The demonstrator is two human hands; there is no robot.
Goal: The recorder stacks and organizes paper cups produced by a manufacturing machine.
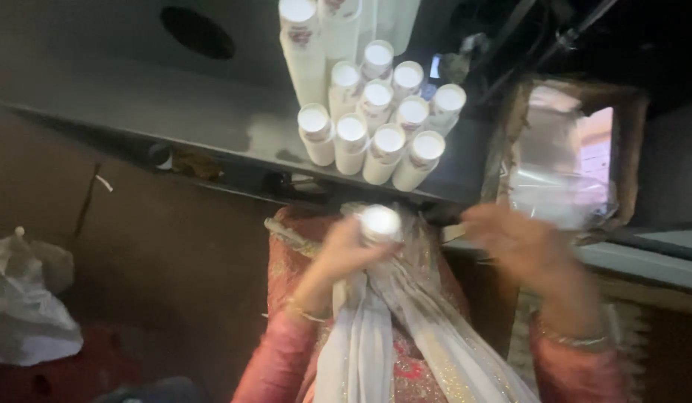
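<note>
Our left hand clasps a white-capped bottle, long axis toward us, just below the cluster of like bottles on the dark shelf; our right hand, blurred, fingers apparently loose, lies farther right.

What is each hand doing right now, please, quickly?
Left hand: closed around a white-capped tube.
Right hand: blurred, holding nothing that can be made out; open or closed cannot be told.
</note>
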